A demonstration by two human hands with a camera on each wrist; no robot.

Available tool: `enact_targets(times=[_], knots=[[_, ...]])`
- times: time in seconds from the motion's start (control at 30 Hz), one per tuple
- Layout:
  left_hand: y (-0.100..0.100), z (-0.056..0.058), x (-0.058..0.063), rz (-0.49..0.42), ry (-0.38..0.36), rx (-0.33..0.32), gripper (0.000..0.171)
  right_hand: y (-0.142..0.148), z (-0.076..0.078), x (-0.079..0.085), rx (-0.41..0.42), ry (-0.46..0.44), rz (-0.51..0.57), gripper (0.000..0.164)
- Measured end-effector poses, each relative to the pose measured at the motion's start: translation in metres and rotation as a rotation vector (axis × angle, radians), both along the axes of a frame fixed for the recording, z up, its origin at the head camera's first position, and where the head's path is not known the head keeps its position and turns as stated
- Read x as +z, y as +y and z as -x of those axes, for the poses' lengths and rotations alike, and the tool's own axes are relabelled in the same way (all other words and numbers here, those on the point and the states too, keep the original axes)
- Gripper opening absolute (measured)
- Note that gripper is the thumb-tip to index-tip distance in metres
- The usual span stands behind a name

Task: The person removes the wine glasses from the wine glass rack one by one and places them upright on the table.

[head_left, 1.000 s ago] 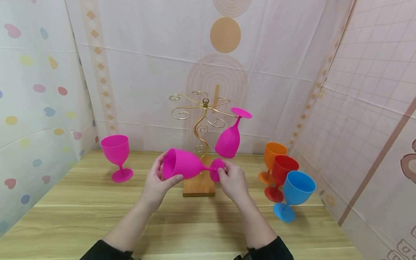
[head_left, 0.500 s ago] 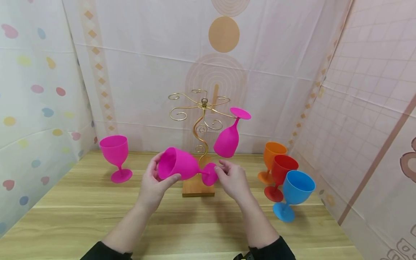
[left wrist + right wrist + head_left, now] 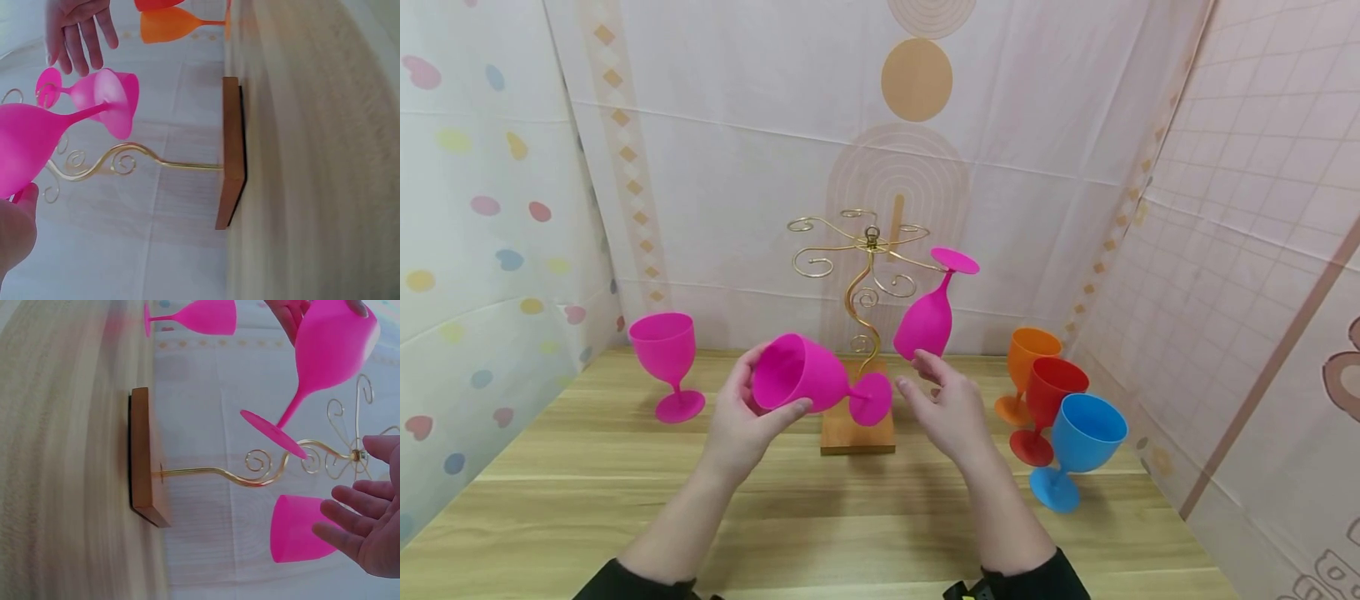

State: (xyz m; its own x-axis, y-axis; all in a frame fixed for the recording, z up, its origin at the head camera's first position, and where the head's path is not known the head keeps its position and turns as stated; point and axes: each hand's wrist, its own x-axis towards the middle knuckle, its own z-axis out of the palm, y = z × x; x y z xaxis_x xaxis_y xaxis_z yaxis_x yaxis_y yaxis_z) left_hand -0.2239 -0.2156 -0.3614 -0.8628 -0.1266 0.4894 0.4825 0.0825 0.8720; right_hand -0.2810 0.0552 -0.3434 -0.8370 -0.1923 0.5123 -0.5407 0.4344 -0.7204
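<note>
My left hand (image 3: 747, 417) grips a pink goblet (image 3: 820, 373) round its bowl, thumb in front, above the table. The goblet lies sideways, its mouth facing left toward me and its foot pointing right. Just right of that foot, my right hand (image 3: 951, 408) has its fingers spread and holds nothing; the right wrist view shows the fingers (image 3: 350, 522) apart from the foot. Behind the hands stands a gold wire rack (image 3: 853, 296) on a wooden base (image 3: 857, 433). From its right arm a second pink goblet (image 3: 927, 321) hangs upside down by its foot.
Another pink goblet (image 3: 666, 354) stands upright at the left on the wooden table (image 3: 820, 533). At the right stand an orange goblet (image 3: 1030, 358), a red goblet (image 3: 1051, 392) and a blue goblet (image 3: 1084, 437), close together. Patterned cloth (image 3: 737, 183) hangs behind the table.
My right hand has let go of the goblet's foot and opened. The left hand has moved slightly left with the goblet, whose foot has swung down and left.
</note>
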Motion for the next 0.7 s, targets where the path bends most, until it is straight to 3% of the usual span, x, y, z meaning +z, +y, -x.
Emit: enact_targets(times=[0.2, 0.37, 0.7], knots=[[-0.004, -0.005, 0.009, 0.067, 0.044, 0.018, 0.078, 0.007, -0.005, 0.006, -0.050, 0.023, -0.130, 0.062], [-0.006, -0.009, 0.016, 0.109, 0.071, 0.029, 0.079, 0.011, -0.007, 0.009, -0.045, 0.020, -0.254, 0.072], [-0.016, -0.015, 0.024, 0.300, 0.043, 0.094, 0.081, 0.013, -0.010, 0.009, -0.031, 0.012, -0.506, 0.087]])
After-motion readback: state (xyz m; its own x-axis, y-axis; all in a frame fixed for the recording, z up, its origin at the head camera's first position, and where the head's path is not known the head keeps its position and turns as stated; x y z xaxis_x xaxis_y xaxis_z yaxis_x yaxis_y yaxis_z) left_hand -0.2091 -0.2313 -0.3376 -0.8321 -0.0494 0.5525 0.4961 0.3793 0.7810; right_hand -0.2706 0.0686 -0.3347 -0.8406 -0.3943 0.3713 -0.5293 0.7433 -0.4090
